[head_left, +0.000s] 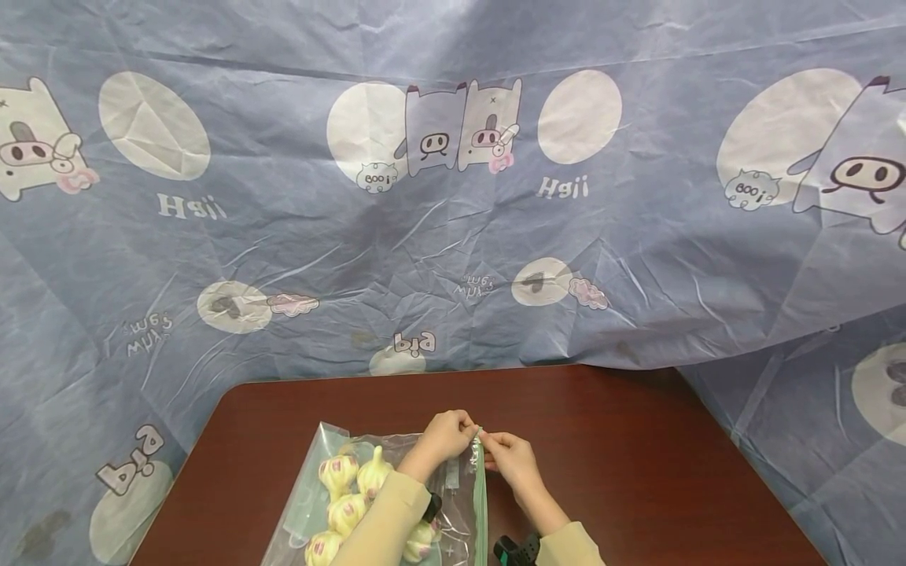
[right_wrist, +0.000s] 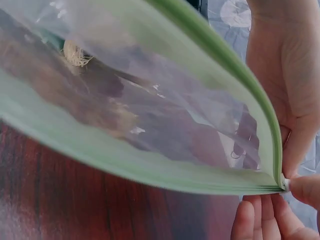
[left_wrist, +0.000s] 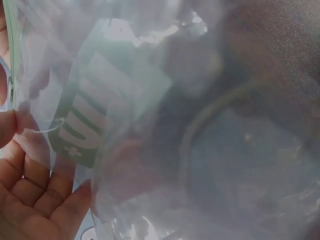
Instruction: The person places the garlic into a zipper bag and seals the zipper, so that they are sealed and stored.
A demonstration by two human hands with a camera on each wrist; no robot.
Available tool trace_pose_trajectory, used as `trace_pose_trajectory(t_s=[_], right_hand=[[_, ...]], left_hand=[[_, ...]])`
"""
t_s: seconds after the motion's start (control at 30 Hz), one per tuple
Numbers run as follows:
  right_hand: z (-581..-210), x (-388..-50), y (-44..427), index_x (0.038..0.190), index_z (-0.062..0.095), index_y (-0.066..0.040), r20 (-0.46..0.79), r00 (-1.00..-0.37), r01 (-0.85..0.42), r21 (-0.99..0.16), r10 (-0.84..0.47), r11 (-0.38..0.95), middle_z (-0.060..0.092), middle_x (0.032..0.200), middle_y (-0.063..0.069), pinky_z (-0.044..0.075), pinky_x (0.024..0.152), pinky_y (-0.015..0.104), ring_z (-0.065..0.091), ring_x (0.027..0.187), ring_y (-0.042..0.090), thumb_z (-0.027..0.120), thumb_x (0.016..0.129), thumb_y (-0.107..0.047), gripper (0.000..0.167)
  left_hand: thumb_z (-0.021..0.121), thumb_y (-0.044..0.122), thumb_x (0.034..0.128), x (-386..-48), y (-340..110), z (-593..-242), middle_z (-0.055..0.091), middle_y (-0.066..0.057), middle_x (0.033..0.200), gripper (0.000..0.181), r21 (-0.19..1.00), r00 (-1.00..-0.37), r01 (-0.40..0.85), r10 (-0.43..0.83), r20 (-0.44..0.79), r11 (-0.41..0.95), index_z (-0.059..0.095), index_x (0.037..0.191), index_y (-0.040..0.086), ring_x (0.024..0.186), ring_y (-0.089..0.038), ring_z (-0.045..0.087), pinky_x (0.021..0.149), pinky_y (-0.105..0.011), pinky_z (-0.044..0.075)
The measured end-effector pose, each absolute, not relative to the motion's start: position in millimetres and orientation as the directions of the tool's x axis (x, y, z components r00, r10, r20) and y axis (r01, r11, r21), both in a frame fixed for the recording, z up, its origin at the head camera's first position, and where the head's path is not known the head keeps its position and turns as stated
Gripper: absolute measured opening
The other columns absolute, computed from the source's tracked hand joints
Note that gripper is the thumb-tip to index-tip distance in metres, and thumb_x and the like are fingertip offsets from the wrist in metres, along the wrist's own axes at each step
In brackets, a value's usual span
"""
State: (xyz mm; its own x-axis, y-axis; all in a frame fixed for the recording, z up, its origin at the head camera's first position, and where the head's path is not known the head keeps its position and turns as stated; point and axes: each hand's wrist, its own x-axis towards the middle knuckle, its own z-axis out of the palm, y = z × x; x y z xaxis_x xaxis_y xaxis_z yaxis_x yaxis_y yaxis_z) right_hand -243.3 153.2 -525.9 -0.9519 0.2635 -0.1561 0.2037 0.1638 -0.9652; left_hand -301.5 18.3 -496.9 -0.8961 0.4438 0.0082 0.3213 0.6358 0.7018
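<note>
A clear zip bag (head_left: 298, 515) with a green seal strip (head_left: 480, 511) lies on the table, holding several garlic bulbs (head_left: 347, 513). My left hand (head_left: 443, 437) pinches the far end of the strip between thumb and fingers. Just right of it, my right hand (head_left: 515, 461) grips the same corner. In the right wrist view, the bag's mouth gapes, its two green edges meeting at a small whitish slider (right_wrist: 285, 184) by the fingertips. Clear film with a green printed patch (left_wrist: 82, 125) fills much of the left wrist view. My left forearm covers some bulbs.
The dark red-brown table (head_left: 637, 456) extends to both sides of the bag. Behind it hangs a blue printed cloth (head_left: 396, 236), also seen at the sides. A black wrist device (head_left: 517, 550) sits near my right sleeve.
</note>
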Motion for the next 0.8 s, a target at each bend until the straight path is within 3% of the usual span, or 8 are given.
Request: trace_pose_trajectory(t_s=[0.33, 0.8], right_hand=[[-530, -249, 153, 0.101, 0.071, 0.008, -0.161, -0.952, 0.207, -0.966, 0.261, 0.157, 0.070, 0.075, 0.002, 0.060, 0.068, 0.031, 0.064, 0.066, 0.007, 0.066, 0.094, -0.031, 0.040], [-523, -232, 153, 0.093, 0.070, 0.005, -0.168, -0.974, 0.203, -0.943, 0.151, 0.263, 0.066, 0.077, 0.003, 0.059, 0.068, 0.033, 0.064, 0.070, 0.012, 0.063, 0.096, -0.029, 0.035]], left_hand=[[0.058, 0.014, 0.0973, -302, 23, -498, 0.045, 0.003, 0.063, 0.022, 0.702, -0.901, 0.298, 0.433, -0.017, 0.647, 0.058, 0.076, 0.008, 0.053, -0.010, 0.039, 0.049, -0.022, 0.032], [0.055, 0.016, 0.0993, -302, 25, -497, 0.041, 0.001, 0.061, 0.027, 0.687, -0.901, 0.275, 0.429, -0.059, 0.672, 0.052, 0.074, 0.007, 0.053, -0.012, 0.037, 0.048, -0.024, 0.030]])
